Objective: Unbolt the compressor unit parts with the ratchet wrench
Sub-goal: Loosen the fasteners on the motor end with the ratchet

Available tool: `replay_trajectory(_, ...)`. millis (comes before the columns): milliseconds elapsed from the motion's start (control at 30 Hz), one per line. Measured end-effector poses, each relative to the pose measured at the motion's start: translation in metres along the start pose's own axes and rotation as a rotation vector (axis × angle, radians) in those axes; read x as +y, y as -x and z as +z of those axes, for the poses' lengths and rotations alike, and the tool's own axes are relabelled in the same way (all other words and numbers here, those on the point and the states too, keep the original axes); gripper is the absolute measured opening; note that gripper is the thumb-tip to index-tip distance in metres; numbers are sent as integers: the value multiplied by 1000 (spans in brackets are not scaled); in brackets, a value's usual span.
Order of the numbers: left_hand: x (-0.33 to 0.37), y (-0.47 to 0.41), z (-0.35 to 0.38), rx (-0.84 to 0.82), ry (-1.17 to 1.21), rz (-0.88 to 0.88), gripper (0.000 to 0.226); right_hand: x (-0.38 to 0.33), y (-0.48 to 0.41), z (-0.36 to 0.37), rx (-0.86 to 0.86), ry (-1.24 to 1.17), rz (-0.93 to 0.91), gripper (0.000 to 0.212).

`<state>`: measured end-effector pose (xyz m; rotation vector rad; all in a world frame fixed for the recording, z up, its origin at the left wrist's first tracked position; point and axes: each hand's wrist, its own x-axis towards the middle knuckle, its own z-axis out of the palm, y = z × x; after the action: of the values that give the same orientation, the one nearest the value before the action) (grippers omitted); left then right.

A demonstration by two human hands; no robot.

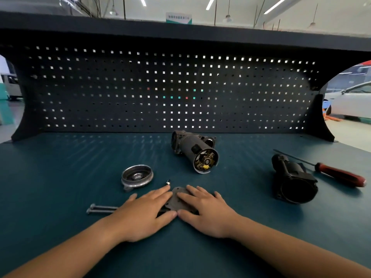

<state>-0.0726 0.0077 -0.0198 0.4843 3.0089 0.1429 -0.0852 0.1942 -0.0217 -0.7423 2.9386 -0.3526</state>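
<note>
The teal bench holds a motor body, black housing, screwdriver, metal cap, two bolts and a plate.

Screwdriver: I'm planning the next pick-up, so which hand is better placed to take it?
Right, probably. The screwdriver lies far right; the right hand is on that side, and the left hand would have to cross it.

We note red-handled screwdriver lying flat at right on teal bench top, shaft pointing back-left. We see dark pegboard upright along rear edge, light showing through square holes; dark shelf above. White car beyond right cutout; pale vehicle beyond left cutout. Ceiling strip lights lit; small sign behind shelf
</note>
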Motion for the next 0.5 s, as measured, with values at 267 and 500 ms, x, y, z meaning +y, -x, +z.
replay_trajectory(267,-30,34,-2,15,-3,0,67,-32,-9,6,-50,12,-111,58)
replay_trajectory(500,-50,38,-9,295,539,-17,52,-41,-22,-12,379,-70,-184,52)
